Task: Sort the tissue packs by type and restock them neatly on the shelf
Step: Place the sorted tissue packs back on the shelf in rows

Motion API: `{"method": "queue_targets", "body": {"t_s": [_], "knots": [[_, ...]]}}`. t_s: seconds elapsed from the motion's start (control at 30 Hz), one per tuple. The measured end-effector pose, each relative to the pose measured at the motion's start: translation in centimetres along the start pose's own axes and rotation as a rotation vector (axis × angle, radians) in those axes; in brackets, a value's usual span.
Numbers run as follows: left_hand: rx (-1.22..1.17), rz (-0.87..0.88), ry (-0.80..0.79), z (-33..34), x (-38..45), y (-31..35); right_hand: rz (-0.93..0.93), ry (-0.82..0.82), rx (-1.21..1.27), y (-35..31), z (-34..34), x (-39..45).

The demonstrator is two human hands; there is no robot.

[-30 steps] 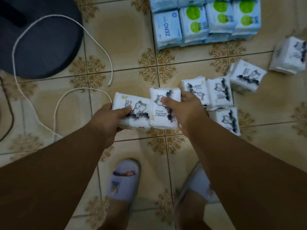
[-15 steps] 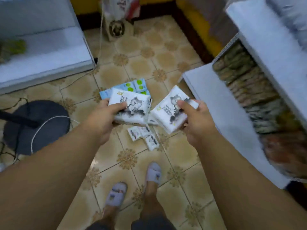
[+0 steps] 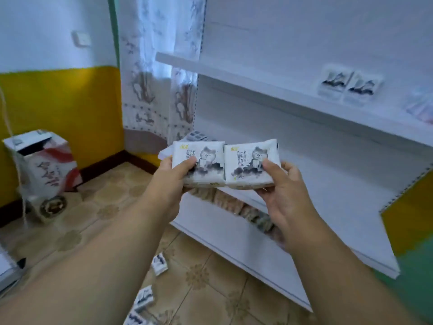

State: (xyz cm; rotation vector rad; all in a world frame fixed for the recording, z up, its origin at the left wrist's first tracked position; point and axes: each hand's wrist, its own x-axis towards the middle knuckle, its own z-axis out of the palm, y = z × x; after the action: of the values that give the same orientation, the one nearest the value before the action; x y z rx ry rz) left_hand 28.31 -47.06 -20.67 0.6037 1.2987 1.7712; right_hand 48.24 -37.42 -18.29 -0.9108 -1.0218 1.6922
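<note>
1. Left hand [image 3: 174, 177]: gripping the left tissue pack [image 3: 199, 164], thumb curled over the printed face, fingers hidden beneath.
2. Right hand [image 3: 284, 184]: gripping the right tissue pack [image 3: 251, 164] likewise, thumb on the face, fingers wrapped under the lower edge.
3. Both packs: same type, white with an ink-wash cat print; held face up, side by side, inner edges touching, forming one row between the hands. Long axis of the pair running left to right, roughly level.
4. Upper shelf [image 3: 269, 86]: above and beyond the hands, slanting away toward upper right. Two shelved packs [image 3: 349, 86] of a similar ink-wash print standing near its right part, up and to the right of the right hand; exact match of type too blurred to confirm.
5. Middle shelf [image 3: 346, 184]: directly beyond and to the right of the hands, just behind the held packs; bare white surface showing beside the right hand.
6. Key relation: shelving lying ahead and rightward, hence nearer the right hand; shelved packs well apart from the held pair, diagonally up-right. Probable next move a forward, rightward reach, with the row kept parallel to the shelf edge.
7. Loose packs [image 3: 146, 299] on the tiled floor [image 3: 210, 289]: below the left forearm, presumably not yet restocked.
8. Printed box [image 3: 46, 167]: far left of the left hand, against the yellow wall.
</note>
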Motion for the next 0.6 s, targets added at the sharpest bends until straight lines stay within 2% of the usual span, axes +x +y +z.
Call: {"method": "queue_targets", "body": {"t_s": [0.2,0.33,0.5,0.6], "knots": [[0.023,0.110,-0.120,15.4,4.2,2.4,-0.209,-0.011,0.009,-13.2,-8.2,4.1],[0.176,0.211,-0.150,23.0,7.3,5.1,-0.296,0.036,-0.020,-19.0,-10.9,7.2],[0.317,0.325,-0.208,29.5,12.8,8.3,-0.435,0.162,-0.302,-23.3,-12.3,12.2],[0.398,0.333,-0.281,31.6,18.1,9.8,-0.465,0.205,-0.426,-25.1,-12.6,17.2]]}}
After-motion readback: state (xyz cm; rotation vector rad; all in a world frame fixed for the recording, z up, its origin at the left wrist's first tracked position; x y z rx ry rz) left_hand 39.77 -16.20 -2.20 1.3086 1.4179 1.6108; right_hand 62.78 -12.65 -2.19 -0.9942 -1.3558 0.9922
